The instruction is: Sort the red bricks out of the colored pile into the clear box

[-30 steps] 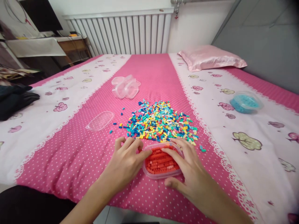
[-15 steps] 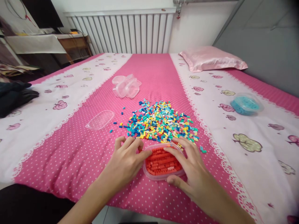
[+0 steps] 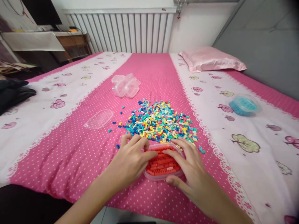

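Observation:
A clear oval plastic container [image 3: 161,178] sits on the bed near its front edge, filled with rows of red building bricks [image 3: 163,166]. My right hand [image 3: 193,174] spans its right side, thumb at the near rim and index finger over the red bricks. At the left rim is my left hand [image 3: 133,155], its fingers curled and its thumb reaching across onto the bricks. Whether a small brick is pinched there is hidden. Just beyond the container spreads a loose pile of small bricks [image 3: 161,121] in blue, yellow, green and other colours.
A clear lid [image 3: 99,119] lies left of the pile, with stacked clear plastic pieces [image 3: 126,85] behind it. On the right stands a container of blue bricks [image 3: 245,105]. A pink pillow [image 3: 211,58] rests at the back right, and a dark glove-like item [image 3: 16,93] at the left.
My left hand has shifted slightly right, its thumb further over the red bricks. A blue brick now shows beside its knuckles. My right hand stays nearly still at the container.

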Demonstrator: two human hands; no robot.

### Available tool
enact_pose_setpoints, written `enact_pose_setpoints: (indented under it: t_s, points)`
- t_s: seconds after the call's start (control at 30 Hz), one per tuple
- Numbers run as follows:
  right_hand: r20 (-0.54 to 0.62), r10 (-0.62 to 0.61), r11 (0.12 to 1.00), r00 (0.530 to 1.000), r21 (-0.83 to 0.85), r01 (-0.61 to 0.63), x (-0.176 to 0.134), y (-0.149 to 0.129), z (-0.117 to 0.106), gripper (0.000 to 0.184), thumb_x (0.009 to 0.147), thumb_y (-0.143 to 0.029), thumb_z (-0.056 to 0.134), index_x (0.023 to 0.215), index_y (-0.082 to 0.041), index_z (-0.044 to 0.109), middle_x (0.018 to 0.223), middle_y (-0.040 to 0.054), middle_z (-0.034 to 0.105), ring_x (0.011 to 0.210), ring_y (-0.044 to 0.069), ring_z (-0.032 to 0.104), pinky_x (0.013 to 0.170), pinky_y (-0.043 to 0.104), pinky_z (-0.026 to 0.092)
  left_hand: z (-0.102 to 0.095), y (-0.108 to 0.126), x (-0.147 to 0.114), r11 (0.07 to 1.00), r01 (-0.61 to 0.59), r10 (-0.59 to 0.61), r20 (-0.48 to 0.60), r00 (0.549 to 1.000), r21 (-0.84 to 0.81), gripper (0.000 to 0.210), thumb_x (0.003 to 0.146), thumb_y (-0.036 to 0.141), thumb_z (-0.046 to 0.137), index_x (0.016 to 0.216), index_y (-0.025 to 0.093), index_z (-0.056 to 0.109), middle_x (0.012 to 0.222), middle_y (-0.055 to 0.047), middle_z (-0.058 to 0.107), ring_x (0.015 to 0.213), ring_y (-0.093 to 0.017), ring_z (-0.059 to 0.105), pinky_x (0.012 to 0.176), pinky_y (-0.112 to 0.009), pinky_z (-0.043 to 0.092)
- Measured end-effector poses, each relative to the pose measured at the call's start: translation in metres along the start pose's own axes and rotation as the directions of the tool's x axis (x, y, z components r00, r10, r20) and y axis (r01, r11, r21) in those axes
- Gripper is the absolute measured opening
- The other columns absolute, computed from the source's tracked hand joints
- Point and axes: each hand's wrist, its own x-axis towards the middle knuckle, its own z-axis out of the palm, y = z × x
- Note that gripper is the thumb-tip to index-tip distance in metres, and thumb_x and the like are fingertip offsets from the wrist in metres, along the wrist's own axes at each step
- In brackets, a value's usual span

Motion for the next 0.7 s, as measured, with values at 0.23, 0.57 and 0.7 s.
enact_pose_setpoints:
  t_s: [0.23,0.57,0.7]
  points:
    - [-0.022,-0.029,0.999,0.999,-0.030,0.029,0.0002,0.0001,0.0021,0.065,0.091,-0.069,0.046,0.141,-0.027,0.053,0.145,0.0145,0.041,0.141,0.037,0.031,0.112,0.064,0.038,0.0005,-0.0012,0.0028,1.000,0.001,-0.001,-0.003,1.000,0.001,0.021,0.101,0.021,0.052,0.100,0.026,0.072,0.094,-0.004,0.057,0.090,-0.023,0.047,0.083,-0.039,0.022]
    - [-0.032,-0.027,0.999,0.999,-0.027,0.027,-0.0011,-0.0022,-0.0005,0.060,0.093,-0.068,0.045,0.135,-0.026,0.056,0.144,0.0145,0.043,0.140,0.035,0.033,0.111,0.063,0.039,0.0043,-0.0040,0.0035,1.000,-0.012,0.012,-0.020,1.000,0.003,0.028,0.103,0.021,0.045,0.096,0.023,0.072,0.093,-0.004,0.055,0.089,-0.022,0.047,0.083,-0.039,0.023]
    - [-0.022,-0.027,0.999,0.999,-0.038,0.026,-0.0006,-0.0015,0.0004,0.064,0.092,-0.069,0.045,0.138,-0.026,0.054,0.144,0.0146,0.043,0.140,0.036,0.033,0.112,0.063,0.039,0.0052,-0.0041,0.0034,1.000,-0.010,0.010,-0.036,0.999,0.004,0.029,0.104,0.022,0.044,0.096,0.024,0.071,0.093,-0.005,0.054,0.088,-0.023,0.046,0.083,-0.039,0.023]
